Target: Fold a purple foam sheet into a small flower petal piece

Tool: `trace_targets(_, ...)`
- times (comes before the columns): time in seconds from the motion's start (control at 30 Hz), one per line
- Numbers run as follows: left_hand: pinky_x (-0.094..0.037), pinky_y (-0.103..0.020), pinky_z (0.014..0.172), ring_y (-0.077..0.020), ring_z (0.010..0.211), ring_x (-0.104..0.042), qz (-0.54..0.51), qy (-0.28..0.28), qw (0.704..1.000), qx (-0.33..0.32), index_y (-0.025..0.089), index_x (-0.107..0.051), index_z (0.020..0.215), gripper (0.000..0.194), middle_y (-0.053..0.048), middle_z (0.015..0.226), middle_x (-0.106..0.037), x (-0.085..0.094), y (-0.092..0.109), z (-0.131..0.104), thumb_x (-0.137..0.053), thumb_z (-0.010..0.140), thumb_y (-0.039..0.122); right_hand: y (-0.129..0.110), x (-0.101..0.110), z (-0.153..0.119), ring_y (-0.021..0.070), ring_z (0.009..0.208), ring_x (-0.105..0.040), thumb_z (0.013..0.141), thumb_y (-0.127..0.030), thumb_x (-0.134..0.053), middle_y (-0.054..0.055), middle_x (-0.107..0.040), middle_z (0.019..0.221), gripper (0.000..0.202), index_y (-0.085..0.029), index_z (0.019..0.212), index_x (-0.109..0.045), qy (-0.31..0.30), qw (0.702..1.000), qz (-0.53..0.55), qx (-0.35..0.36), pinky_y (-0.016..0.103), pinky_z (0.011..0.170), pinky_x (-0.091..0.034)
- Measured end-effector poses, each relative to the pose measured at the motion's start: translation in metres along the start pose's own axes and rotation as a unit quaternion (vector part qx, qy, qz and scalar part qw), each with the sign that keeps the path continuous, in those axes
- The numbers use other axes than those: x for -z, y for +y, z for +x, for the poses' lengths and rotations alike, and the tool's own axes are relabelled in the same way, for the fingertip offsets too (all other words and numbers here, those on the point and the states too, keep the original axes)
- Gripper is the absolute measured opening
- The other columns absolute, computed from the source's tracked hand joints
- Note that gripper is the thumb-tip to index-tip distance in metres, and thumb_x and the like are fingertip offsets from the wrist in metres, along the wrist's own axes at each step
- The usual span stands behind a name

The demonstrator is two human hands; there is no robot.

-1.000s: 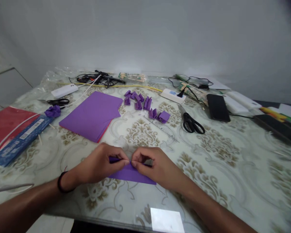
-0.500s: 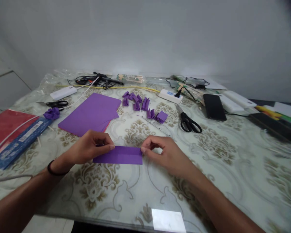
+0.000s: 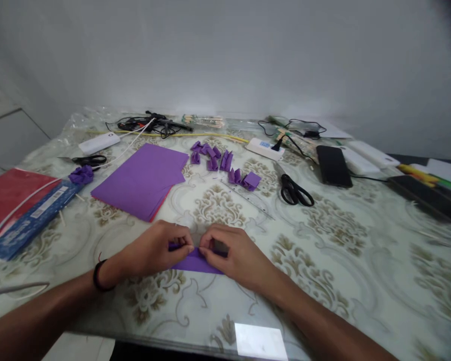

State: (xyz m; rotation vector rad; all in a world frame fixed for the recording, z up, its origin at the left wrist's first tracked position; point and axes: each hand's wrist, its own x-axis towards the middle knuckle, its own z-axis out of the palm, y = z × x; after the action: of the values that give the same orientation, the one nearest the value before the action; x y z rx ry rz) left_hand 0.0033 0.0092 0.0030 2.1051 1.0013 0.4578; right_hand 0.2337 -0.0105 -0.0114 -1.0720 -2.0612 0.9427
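Note:
A purple paper strip (image 3: 197,263) lies near the front of the patterned table, partly covered by both hands. My left hand (image 3: 163,245) pinches its far edge between thumb and fingertips. Close beside it, my right hand (image 3: 229,253) pinches the same edge, the two sets of fingertips almost meeting near the strip's middle. Just beyond my left hand rests a stack of purple paper sheets (image 3: 143,175), with red showing underneath. Several small folded purple paper pieces (image 3: 225,160) stand and lie farther back. A clear ruler (image 3: 248,198) lies in front of them.
Black-handled scissors (image 3: 295,190) and a black phone (image 3: 333,166) lie to the right, near a white power strip (image 3: 265,149). At the left are a red and blue packet (image 3: 30,215), crumpled purple paper (image 3: 81,174) and more scissors (image 3: 88,160). Tangled black cables (image 3: 150,124) lie behind.
Both hands have come closer together and nearer to me with the strip. The right hand slid left from the strip's right end to its middle; the left hand moved right.

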Motion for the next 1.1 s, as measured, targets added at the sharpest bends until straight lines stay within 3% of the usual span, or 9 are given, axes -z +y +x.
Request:
trace_targets(0.13, -0.046, -0.022, 0.069, -0.0134, 0.072, -0.067, -0.005, 0.004, 1.0, -0.022, 0.017, -0.077, 0.087, 0.012, -0.001, 0.08, -0.077, -0.003, 0.002, 0.002, -0.065, 0.091, 0.015, -0.002, -0.002, 0.0, 0.015, 0.071, -0.06, 0.079, 0.0, -0.069, -0.002, -0.065, 0.075, 0.019, -0.019, 0.077, -0.066, -0.009, 1.0, 0.005, -0.003, 0.025, 0.069, -0.044)
trace_targets(0.43, -0.047, -0.023, 0.07, -0.0133, 0.073, -0.066, -0.005, 0.031, 0.998, -0.048, 0.018, -0.076, 0.085, 0.015, -0.001, 0.08, -0.076, -0.004, 0.007, 0.0, -0.063, 0.091, 0.012, -0.005, 0.002, 0.001, 0.0147, 0.07, -0.059, 0.074, -0.001, -0.065, -0.003, -0.064, 0.073, 0.02, -0.02, 0.073, -0.061, 0.004, 1.0, 0.022, -0.001, 0.025, 0.069, -0.044)
trace_targets(0.6, -0.046, -0.022, 0.066, -0.0113, 0.069, -0.064, -0.019, 0.063, 0.997, -0.048, 0.017, -0.074, 0.083, 0.012, 0.0, 0.077, -0.074, 0.007, 0.004, -0.001, -0.066, 0.091, 0.014, -0.003, 0.014, 0.002, 0.0159, 0.072, -0.06, 0.074, -0.005, -0.062, -0.002, -0.064, 0.075, 0.015, -0.02, 0.074, -0.061, 0.018, 1.0, 0.021, -0.009, 0.026, 0.07, -0.045)
trace_targets(0.87, -0.051, -0.022, 0.068, -0.0127, 0.07, -0.065, -0.06, 0.076, 0.995, 0.005, 0.016, -0.074, 0.08, 0.015, 0.0, 0.076, -0.074, 0.032, -0.002, 0.004, -0.067, 0.091, 0.022, 0.003, 0.04, 0.006, 0.0161, 0.069, -0.059, 0.075, -0.01, -0.06, -0.001, -0.066, 0.074, 0.011, -0.021, 0.074, -0.062, 0.059, 0.998, -0.002, -0.021, 0.028, 0.069, -0.045)
trace_targets(1.0, -0.05, -0.021, 0.068, -0.0125, 0.07, -0.066, -0.049, 0.044, 0.998, 0.011, 0.016, -0.074, 0.08, 0.014, 0.0, 0.077, -0.075, 0.024, -0.002, 0.003, -0.065, 0.091, 0.02, 0.001, 0.035, 0.006, 0.0177, 0.075, -0.063, 0.08, -0.011, -0.061, 0.001, -0.068, 0.08, 0.01, -0.021, 0.079, -0.064, 0.078, 0.997, -0.014, -0.008, 0.029, 0.074, -0.047)
trace_targets(1.1, -0.049, -0.021, 0.066, -0.0122, 0.068, -0.066, -0.045, 0.048, 0.998, -0.009, 0.016, -0.074, 0.082, 0.013, 0.0, 0.076, -0.075, 0.012, 0.0, 0.002, -0.065, 0.091, 0.018, -0.001, 0.021, 0.005, 0.0181, 0.079, -0.065, 0.087, -0.016, -0.067, 0.002, -0.071, 0.085, 0.005, -0.02, 0.088, -0.069, 0.036, 0.999, -0.001, 0.006, 0.029, 0.074, -0.049)
